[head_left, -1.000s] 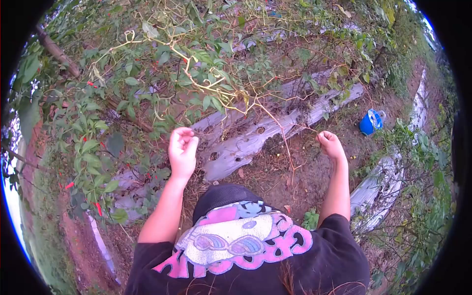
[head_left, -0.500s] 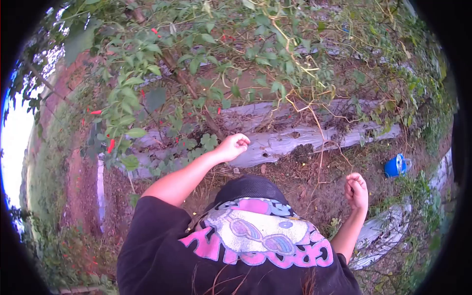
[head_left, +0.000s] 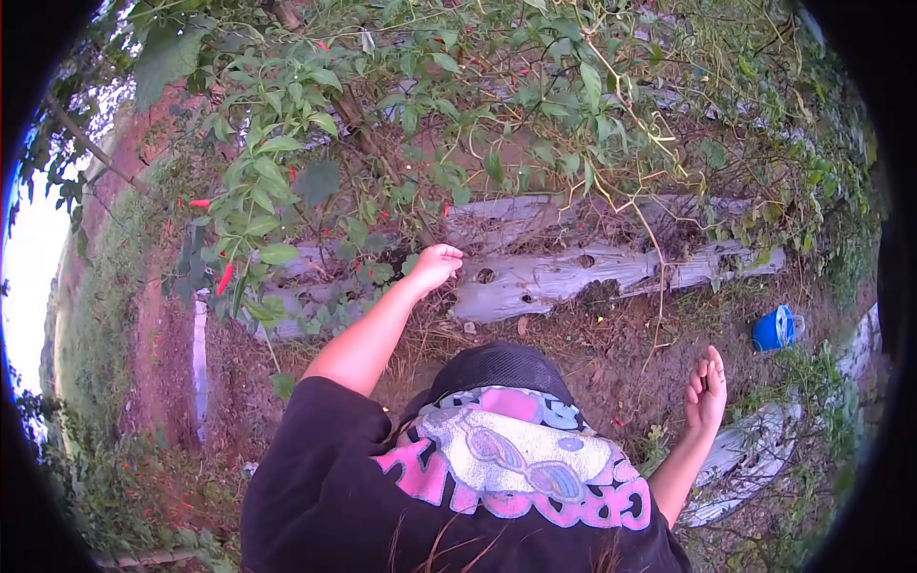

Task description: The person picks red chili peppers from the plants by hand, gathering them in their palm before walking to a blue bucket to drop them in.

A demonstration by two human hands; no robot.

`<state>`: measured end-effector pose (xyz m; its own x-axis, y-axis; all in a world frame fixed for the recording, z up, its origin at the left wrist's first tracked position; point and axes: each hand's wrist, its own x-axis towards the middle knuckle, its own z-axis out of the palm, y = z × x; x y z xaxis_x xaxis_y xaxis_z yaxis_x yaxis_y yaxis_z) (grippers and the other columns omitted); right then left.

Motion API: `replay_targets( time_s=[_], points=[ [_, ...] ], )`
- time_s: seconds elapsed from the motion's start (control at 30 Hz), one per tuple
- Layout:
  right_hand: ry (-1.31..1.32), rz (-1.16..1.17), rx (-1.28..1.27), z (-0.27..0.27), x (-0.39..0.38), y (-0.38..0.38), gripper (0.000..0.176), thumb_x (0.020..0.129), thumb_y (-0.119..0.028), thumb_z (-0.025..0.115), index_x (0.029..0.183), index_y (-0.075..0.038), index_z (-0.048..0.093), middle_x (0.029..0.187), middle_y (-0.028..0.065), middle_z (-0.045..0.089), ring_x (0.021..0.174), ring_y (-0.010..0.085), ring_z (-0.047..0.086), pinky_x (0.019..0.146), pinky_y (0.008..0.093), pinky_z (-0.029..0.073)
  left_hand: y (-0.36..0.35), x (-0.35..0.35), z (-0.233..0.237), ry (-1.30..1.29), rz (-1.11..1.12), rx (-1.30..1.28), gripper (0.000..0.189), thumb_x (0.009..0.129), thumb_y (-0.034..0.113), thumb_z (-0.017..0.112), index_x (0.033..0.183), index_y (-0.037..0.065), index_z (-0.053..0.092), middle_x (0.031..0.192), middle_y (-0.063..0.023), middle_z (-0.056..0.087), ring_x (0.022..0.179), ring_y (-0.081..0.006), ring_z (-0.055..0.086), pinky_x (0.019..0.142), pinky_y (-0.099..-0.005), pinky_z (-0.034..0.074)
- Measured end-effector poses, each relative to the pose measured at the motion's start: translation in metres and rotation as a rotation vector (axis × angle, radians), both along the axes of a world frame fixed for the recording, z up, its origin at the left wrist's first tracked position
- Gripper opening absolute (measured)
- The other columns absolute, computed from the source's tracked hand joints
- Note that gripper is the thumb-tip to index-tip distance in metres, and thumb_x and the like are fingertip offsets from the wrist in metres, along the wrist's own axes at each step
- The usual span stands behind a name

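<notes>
1. Overhead, in the head view, a person looks down past their own chest at a garden bed; a black shirt (head_left: 315,497) with a pink and cream print fills the bottom of the frame.
2. Their left hand (head_left: 435,265) reaches up to the centre of the frame, at the lower leaves of a chilli plant (head_left: 315,143). Its fingers are loosely curled against the foliage; whether they hold anything cannot be told.
3. Their right hand (head_left: 707,392) hangs at the lower right, well apart from the plant, palm open, fingers spread and empty.
4. The chilli plant spreads across the upper half of the frame, with green leaves and thin yellowish stems.
5. Small red chillies (head_left: 223,279) hang among the leaves at the left.
6. A grey plastic sheet (head_left: 535,282) with round holes lies on the soil under the plant, running from centre to right, just beside the left hand.
7. A blue container (head_left: 774,328) sits on bare red-brown earth at the right edge, above the right hand.
</notes>
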<state>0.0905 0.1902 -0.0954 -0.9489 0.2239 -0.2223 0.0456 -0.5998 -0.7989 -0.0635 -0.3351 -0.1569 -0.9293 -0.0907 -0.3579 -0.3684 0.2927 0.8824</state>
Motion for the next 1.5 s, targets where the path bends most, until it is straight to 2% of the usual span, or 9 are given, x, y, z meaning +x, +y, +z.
replay_targets(
  time_s=[0.2,0.33,0.47,0.53,0.67,1.0,1.37,1.4,1.5],
  points=[
    [-0.144,-0.147,-0.208,-0.060,0.028,-0.008,0.016,0.093,-0.027,0.049,0.095,-0.011,0.051,0.072,-0.0024,0.042,0.053,0.0065,0.035,0.038,0.0171,0.027,-0.045,-0.070,-0.083,-0.157,0.540,0.290,0.028,0.087,0.014,0.052,0.115,0.019,0.051,0.093,0.0058,0.057,0.075,-0.0073,0.051,0.064,-0.0306,0.043],
    [-0.394,-0.187,-0.144,-0.100,0.069,-0.032,0.017,0.090,-0.030,0.054,0.091,-0.014,0.052,0.064,-0.0039,0.041,0.049,0.0075,0.035,0.038,0.0191,0.028,-0.067,-0.116,-0.130,0.291,0.547,0.184,0.023,0.089,0.015,0.049,0.112,0.016,0.051,0.094,0.0018,0.057,0.073,-0.0096,0.051,0.063,-0.0290,0.042],
    [-0.571,-0.191,-0.205,-0.109,0.102,-0.066,0.016,0.089,-0.030,0.055,0.086,-0.015,0.052,0.059,-0.0046,0.041,0.046,0.0091,0.037,0.038,0.0213,0.029,-0.078,-0.156,-0.128,0.470,0.078,0.672,0.040,0.081,-0.001,0.056,0.120,0.005,0.050,0.104,-0.0106,0.059,0.087,-0.0190,0.056,0.082,-0.0300,0.045],
    [-0.623,-0.198,-0.230,-0.115,0.116,-0.076,0.013,0.089,-0.027,0.053,0.083,-0.015,0.051,0.059,-0.0039,0.042,0.047,0.0097,0.040,0.038,0.0217,0.029,-0.081,-0.165,-0.119,0.579,-0.042,0.361,0.031,0.081,0.001,0.058,0.112,0.003,0.057,0.102,-0.0114,0.060,0.087,-0.0198,0.056,0.081,-0.0301,0.045],
    [-0.661,-0.225,-0.169,-0.110,0.131,-0.095,0.015,0.090,-0.030,0.051,0.086,-0.016,0.053,0.062,-0.0037,0.043,0.049,0.0104,0.040,0.038,0.0239,0.031,-0.081,-0.163,-0.115,0.651,-0.019,0.073,0.017,0.080,0.006,0.062,0.095,0.000,0.064,0.090,-0.0108,0.062,0.079,-0.0208,0.058,0.073,-0.0293,0.046],
    [-0.730,-0.234,-0.150,-0.105,0.114,-0.109,0.014,0.091,-0.027,0.050,0.086,-0.014,0.052,0.061,-0.0026,0.047,0.047,0.0105,0.040,0.038,0.0232,0.030,-0.080,-0.119,-0.090,0.148,0.145,0.567,0.022,0.089,0.018,0.054,0.105,0.004,0.060,0.079,-0.0003,0.060,0.064,-0.0085,0.057,0.053,-0.0196,0.043],
    [-0.716,-0.161,-0.103,-0.114,0.088,-0.102,0.014,0.090,-0.027,0.051,0.086,-0.014,0.054,0.062,-0.0024,0.047,0.047,0.0103,0.041,0.038,0.0226,0.029,-0.091,-0.138,-0.131,0.526,-0.140,0.083,0.018,0.088,0.015,0.052,0.102,0.005,0.058,0.065,0.0062,0.045,0.054,-0.0015,0.039,0.045,-0.0173,0.030],
    [-0.718,-0.166,-0.097,-0.113,0.089,-0.103,0.014,0.090,-0.027,0.051,0.086,-0.014,0.054,0.062,-0.0024,0.047,0.046,0.0104,0.040,0.038,0.0226,0.029,-0.107,-0.154,-0.158,0.394,-0.290,0.934,0.019,0.088,0.013,0.050,0.104,0.005,0.058,0.066,0.0057,0.047,0.054,-0.0017,0.039,0.045,-0.0190,0.029],
    [-0.721,-0.167,-0.117,-0.111,0.094,-0.105,0.015,0.090,-0.027,0.051,0.085,-0.014,0.053,0.061,-0.0025,0.046,0.046,0.0104,0.040,0.038,0.0230,0.029,-0.102,-0.151,-0.144,0.352,-0.099,0.540,0.021,0.088,0.014,0.052,0.107,0.007,0.057,0.069,0.0040,0.051,0.054,-0.0025,0.041,0.043,-0.0198,0.029]
  ],
)
